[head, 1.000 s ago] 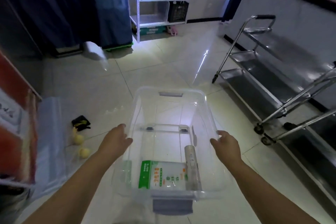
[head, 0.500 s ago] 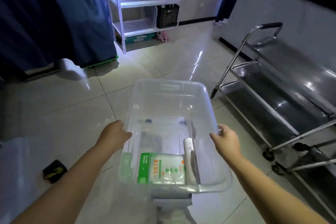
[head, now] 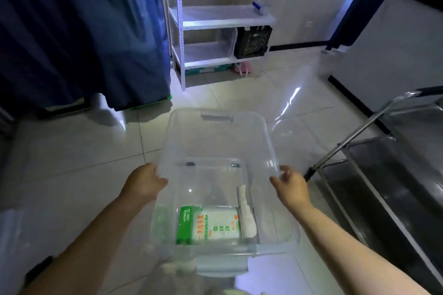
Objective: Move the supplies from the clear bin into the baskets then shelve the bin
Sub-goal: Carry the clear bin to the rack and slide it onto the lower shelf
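the clear bin (head: 220, 175) sits in the lower middle of the frame, carried in the air above the tiled floor (head: 79, 151). inside, against its near end, lie a green and white packet (head: 208, 224) and a pale roll (head: 247, 213) just to the right of it, the two touching or nearly so.

the left hand (head: 143, 184) grips the bin's left rim and the right hand (head: 291, 189) grips the right rim, each about midway along its side. the fingers of both hands curl over the rim; the left fingertips are hidden behind the plastic, while the right ones show hooked on the edge. the supplies lie below and nearer the bottom of the frame than either hand.

the risk, as i judge it: the load sits all at the near end, so the bin may tip toward the person and the thin rim could slip from such a light hold. the metal cart (head: 383, 175) stands close at the right and could catch the bin's corner.

at the upper middle a white shelf unit (head: 223, 17) holds a black basket (head: 253, 42) beside a clear container (head: 225, 40).
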`<state>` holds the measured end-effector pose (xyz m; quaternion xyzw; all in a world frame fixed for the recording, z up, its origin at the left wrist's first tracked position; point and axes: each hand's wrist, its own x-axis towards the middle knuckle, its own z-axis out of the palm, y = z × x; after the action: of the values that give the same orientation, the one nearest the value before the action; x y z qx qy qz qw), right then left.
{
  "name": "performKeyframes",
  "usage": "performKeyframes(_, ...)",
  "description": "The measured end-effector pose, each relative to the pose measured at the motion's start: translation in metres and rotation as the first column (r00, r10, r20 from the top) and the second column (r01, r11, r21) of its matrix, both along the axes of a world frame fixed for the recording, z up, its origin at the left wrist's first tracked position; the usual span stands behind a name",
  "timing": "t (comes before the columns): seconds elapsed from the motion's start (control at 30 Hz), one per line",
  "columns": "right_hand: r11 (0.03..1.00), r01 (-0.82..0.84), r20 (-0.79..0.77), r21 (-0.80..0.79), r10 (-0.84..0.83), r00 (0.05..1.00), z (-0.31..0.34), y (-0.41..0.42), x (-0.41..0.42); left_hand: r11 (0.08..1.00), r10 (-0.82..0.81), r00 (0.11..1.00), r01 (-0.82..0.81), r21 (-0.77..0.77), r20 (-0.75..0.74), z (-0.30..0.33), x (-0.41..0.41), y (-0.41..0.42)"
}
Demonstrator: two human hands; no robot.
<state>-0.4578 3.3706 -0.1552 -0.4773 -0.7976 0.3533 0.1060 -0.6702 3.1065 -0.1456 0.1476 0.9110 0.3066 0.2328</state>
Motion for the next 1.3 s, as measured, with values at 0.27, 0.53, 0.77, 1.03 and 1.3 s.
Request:
performKeyframes(0.27, 1.000, -0.018, 0.074, -0.016, 0.019, 0.997, -0.018, 0.144, -0.178, 1.000, 0.011, 0.998, -0.013, 0.025, 0.063, -0.024, -0.176, 0.144)
performKeyframes(0.53, 0.997, 0.060, 0.103, 0.047, -0.064, 0.993, -0.001, 0.280, -0.333, 0.998, -0.054, 0.998, 0.055, -0.030, 0.033, -0.008, -0.351, 0.301)
performKeyframes(0.77, 0.998, 0.059, 0.139, 0.029, -0.062, 0.988, -0.020, 0.413, -0.439, 0.997, -0.054, 0.997, 0.056, -0.052, 0.056, -0.024, -0.456, 0.434)
performKeyframes(1.03, 0.999, -0.044, 0.135, -0.030, 0.048, 0.990, -0.031, 0.571, -0.583, 0.993, 0.084, 0.994, -0.078, -0.085, 0.066, -0.030, -0.556, 0.566)
performKeyframes(1.3, 0.977, -0.211, 0.209, -0.042, 0.215, 0.954, -0.059, 0.678, -0.728, 0.970, 0.197, 0.973, -0.175, -0.170, 0.118, -0.059, -0.666, 0.647)
